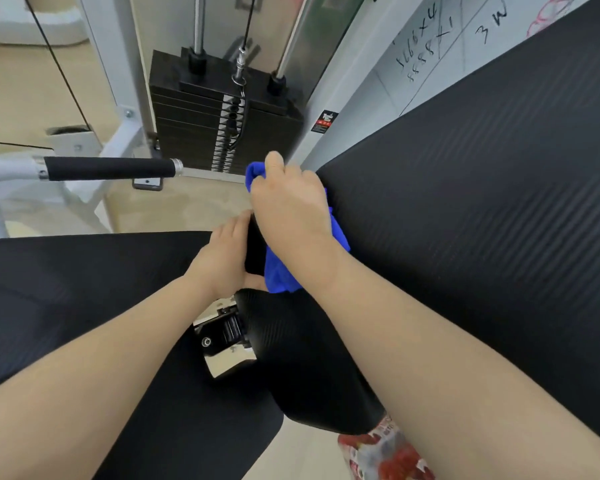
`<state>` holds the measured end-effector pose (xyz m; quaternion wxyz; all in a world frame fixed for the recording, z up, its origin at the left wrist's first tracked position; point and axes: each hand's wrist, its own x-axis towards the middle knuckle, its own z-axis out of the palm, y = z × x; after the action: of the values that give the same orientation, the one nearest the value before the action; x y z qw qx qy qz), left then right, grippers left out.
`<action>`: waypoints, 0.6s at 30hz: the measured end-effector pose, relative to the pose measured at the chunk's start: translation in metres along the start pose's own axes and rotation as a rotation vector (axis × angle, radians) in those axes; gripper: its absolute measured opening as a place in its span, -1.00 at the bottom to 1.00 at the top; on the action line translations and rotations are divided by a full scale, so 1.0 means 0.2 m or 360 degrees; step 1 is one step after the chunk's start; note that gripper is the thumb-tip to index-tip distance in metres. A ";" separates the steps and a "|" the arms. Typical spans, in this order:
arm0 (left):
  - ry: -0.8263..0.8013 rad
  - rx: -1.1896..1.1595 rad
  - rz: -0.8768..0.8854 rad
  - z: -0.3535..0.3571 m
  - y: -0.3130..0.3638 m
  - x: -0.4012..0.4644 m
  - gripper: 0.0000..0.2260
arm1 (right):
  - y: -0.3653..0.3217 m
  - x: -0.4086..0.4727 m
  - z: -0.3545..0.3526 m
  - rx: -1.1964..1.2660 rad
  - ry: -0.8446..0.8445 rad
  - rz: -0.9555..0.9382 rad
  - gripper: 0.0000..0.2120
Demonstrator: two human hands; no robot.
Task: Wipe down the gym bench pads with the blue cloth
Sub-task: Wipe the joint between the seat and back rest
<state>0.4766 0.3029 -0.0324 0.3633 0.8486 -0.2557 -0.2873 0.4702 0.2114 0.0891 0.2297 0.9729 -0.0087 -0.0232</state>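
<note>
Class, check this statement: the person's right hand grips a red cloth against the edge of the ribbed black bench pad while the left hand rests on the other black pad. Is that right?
One detail is wrong: the cloth is blue, not red. The head view shows the right hand gripping it against the ribbed black bench pad, while the left hand rests on the other black pad.

Back pad [482,188] under my cloth looked matt black, finely ribbed vinyl. Blue cloth [281,271] soft, fuzzy. Hinge bracket [222,358] near me glossy chromed metal. Far-left handle grip [108,168] matt foam; weight stack [194,129] dull black metal.
</note>
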 end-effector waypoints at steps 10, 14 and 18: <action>0.0022 -0.0142 -0.0102 0.01 0.00 -0.01 0.08 | 0.00 -0.10 0.02 -0.0035 -0.0126 -0.0061 -0.90; 0.0039 -0.0204 -0.0097 0.02 0.00 -0.04 0.02 | -0.05 0.09 0.05 0.0002 -0.0179 -0.0061 -0.78; -0.0024 -0.0175 -0.0114 0.00 0.03 -0.05 0.07 | 0.01 -0.05 0.00 -0.0021 -0.0183 -0.0134 -0.88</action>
<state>0.4678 0.3064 -0.0249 0.3968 0.8338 -0.2117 -0.3202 0.4605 0.2105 0.0906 0.2342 0.9680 0.0191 -0.0886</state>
